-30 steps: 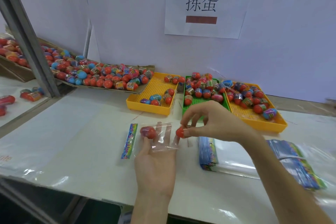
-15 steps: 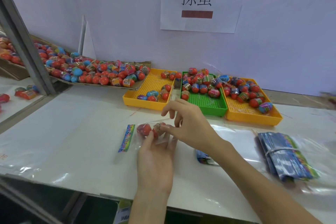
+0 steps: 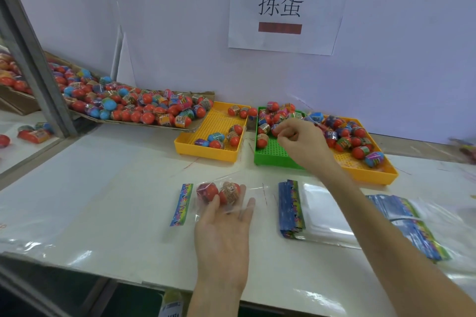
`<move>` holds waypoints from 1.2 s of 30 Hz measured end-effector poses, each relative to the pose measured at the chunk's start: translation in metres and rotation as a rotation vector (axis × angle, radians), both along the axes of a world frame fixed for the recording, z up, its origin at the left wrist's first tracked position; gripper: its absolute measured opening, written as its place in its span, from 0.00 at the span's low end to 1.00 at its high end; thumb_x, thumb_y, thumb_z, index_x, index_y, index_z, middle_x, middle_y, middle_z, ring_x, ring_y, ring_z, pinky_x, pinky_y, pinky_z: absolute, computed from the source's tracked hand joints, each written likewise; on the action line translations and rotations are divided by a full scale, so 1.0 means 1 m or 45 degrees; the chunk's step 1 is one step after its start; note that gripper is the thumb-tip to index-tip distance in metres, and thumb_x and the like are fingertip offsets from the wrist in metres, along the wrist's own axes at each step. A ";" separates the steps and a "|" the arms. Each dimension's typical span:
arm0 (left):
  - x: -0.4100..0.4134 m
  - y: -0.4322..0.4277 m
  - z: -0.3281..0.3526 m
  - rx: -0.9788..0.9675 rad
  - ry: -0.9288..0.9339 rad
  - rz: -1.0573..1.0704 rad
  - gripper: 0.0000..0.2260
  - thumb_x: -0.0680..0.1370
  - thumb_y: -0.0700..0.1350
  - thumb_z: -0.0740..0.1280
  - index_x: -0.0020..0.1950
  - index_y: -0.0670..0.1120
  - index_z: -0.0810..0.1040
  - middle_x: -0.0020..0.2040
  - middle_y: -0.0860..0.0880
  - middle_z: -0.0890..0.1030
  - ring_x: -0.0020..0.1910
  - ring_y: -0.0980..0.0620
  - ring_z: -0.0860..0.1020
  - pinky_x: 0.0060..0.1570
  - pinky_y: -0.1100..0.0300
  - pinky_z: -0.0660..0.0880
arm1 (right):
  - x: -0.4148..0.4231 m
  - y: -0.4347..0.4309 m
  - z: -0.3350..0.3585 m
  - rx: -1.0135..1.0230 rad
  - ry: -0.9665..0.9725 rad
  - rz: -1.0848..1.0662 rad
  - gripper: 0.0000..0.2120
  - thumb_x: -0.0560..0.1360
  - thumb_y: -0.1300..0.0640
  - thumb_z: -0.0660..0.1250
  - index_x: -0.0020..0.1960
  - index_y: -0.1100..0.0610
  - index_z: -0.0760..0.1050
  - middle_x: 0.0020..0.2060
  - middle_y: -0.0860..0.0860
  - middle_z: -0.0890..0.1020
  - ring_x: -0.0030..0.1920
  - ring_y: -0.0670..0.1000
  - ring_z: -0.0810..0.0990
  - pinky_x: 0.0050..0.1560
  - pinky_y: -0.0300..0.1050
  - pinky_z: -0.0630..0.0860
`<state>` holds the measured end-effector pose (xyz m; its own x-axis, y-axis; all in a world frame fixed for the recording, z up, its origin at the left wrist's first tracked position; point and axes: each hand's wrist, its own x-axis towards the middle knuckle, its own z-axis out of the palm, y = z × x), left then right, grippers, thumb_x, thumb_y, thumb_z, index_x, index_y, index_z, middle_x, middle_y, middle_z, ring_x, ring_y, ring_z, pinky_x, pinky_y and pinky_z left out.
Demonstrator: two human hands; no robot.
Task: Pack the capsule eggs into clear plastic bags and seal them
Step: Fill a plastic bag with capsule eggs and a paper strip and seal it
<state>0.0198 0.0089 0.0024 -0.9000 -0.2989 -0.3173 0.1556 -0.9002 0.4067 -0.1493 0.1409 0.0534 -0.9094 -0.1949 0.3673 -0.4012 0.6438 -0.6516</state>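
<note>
Reaching over the green tray (image 3: 273, 156), the right hand (image 3: 301, 144) has its fingers curled down among the eggs (image 3: 273, 117) at the tray's far end; whether it has pinched one yet I cannot tell, since its knuckles hide the fingertips. The left hand (image 3: 224, 226) lies palm up on the table (image 3: 103, 188), fingers spread and nearly straight under the clear bag (image 3: 226, 195), which holds 2 eggs side by side, touching, near its printed header (image 3: 181, 204). The bag's mouth faces right, toward the stack of spare bags (image 3: 292, 210).

Judged from this, the step is fetching a 3rd egg. To do it well, take 1 egg only, by its rounded end, so the neighbours do not roll out of the tray. Keep the left fingers flat beneath the film so the mouth stays open and the 2 packed eggs cannot slip out. Slide the new egg straight in from the right.
</note>
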 end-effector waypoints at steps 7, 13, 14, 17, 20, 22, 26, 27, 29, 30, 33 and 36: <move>-0.001 0.000 0.000 0.059 0.022 0.007 0.15 0.85 0.49 0.57 0.64 0.44 0.77 0.63 0.40 0.82 0.65 0.40 0.79 0.69 0.37 0.68 | -0.048 -0.030 -0.015 0.366 -0.164 0.113 0.19 0.74 0.63 0.73 0.64 0.56 0.79 0.58 0.53 0.82 0.59 0.54 0.79 0.58 0.45 0.76; -0.002 -0.002 -0.002 0.128 0.053 0.038 0.13 0.84 0.47 0.57 0.61 0.44 0.76 0.64 0.38 0.81 0.65 0.36 0.79 0.68 0.35 0.68 | -0.020 -0.020 -0.011 -0.022 0.007 0.066 0.11 0.75 0.60 0.73 0.57 0.51 0.83 0.53 0.47 0.82 0.50 0.47 0.82 0.52 0.37 0.77; -0.002 -0.002 -0.002 0.131 0.060 0.042 0.13 0.84 0.47 0.57 0.63 0.44 0.76 0.64 0.38 0.81 0.65 0.36 0.79 0.67 0.35 0.69 | -0.009 -0.013 -0.005 -0.112 -0.059 0.145 0.11 0.75 0.60 0.74 0.55 0.49 0.83 0.54 0.45 0.82 0.47 0.45 0.83 0.49 0.35 0.78; -0.003 -0.002 -0.003 0.127 0.072 0.045 0.16 0.85 0.47 0.55 0.67 0.42 0.76 0.63 0.39 0.82 0.65 0.35 0.78 0.66 0.35 0.70 | 0.026 0.011 0.008 -0.266 -0.328 0.528 0.13 0.73 0.62 0.76 0.53 0.48 0.83 0.53 0.45 0.84 0.47 0.49 0.86 0.49 0.41 0.82; -0.002 -0.002 -0.004 0.108 0.102 0.058 0.17 0.85 0.48 0.55 0.65 0.42 0.77 0.62 0.40 0.83 0.65 0.36 0.78 0.66 0.36 0.70 | 0.050 0.021 0.012 -0.200 -0.482 0.692 0.12 0.70 0.62 0.78 0.51 0.53 0.81 0.47 0.50 0.86 0.45 0.52 0.86 0.48 0.46 0.83; 0.000 -0.001 -0.004 0.106 0.134 0.062 0.16 0.85 0.48 0.55 0.61 0.42 0.79 0.63 0.39 0.82 0.66 0.37 0.78 0.69 0.36 0.68 | 0.057 0.016 0.010 -0.025 -0.504 0.705 0.12 0.69 0.61 0.80 0.49 0.54 0.81 0.44 0.50 0.87 0.43 0.51 0.86 0.48 0.49 0.84; 0.002 -0.002 -0.003 0.080 0.242 0.001 0.09 0.82 0.46 0.59 0.52 0.45 0.77 0.55 0.39 0.78 0.59 0.39 0.76 0.72 0.42 0.65 | 0.068 0.000 0.002 0.038 -0.517 0.781 0.10 0.69 0.57 0.81 0.47 0.50 0.82 0.41 0.46 0.87 0.41 0.51 0.87 0.48 0.50 0.84; 0.002 -0.002 -0.003 0.077 0.233 0.003 0.09 0.81 0.46 0.59 0.53 0.45 0.77 0.55 0.39 0.78 0.58 0.40 0.76 0.71 0.44 0.65 | 0.069 -0.001 0.001 0.024 -0.515 0.794 0.10 0.69 0.57 0.80 0.47 0.49 0.83 0.42 0.47 0.87 0.42 0.52 0.87 0.48 0.51 0.84; 0.001 -0.002 -0.005 0.088 0.205 0.023 0.11 0.80 0.46 0.60 0.59 0.43 0.76 0.59 0.38 0.79 0.61 0.40 0.76 0.72 0.45 0.66 | 0.069 -0.001 0.000 0.009 -0.515 0.806 0.11 0.71 0.61 0.78 0.47 0.47 0.85 0.44 0.48 0.87 0.44 0.53 0.87 0.50 0.51 0.84; 0.000 -0.002 -0.005 0.095 0.202 0.026 0.12 0.80 0.45 0.60 0.61 0.43 0.75 0.60 0.37 0.78 0.63 0.40 0.76 0.72 0.45 0.66 | 0.069 -0.002 -0.002 0.007 -0.502 0.801 0.11 0.71 0.63 0.77 0.48 0.48 0.85 0.44 0.49 0.87 0.44 0.53 0.87 0.51 0.50 0.84; -0.001 0.000 -0.001 0.083 0.203 0.029 0.11 0.81 0.43 0.59 0.61 0.42 0.74 0.60 0.37 0.78 0.62 0.41 0.76 0.72 0.45 0.66 | 0.071 -0.009 -0.008 -0.031 -0.414 0.781 0.08 0.70 0.65 0.78 0.45 0.54 0.85 0.41 0.49 0.87 0.42 0.52 0.87 0.48 0.46 0.84; -0.002 0.001 0.001 0.025 0.170 0.036 0.11 0.83 0.40 0.57 0.57 0.40 0.77 0.53 0.38 0.81 0.52 0.44 0.80 0.64 0.50 0.72 | 0.077 -0.021 -0.017 -0.114 -0.307 0.746 0.08 0.68 0.63 0.79 0.41 0.57 0.81 0.38 0.50 0.87 0.39 0.53 0.86 0.43 0.48 0.84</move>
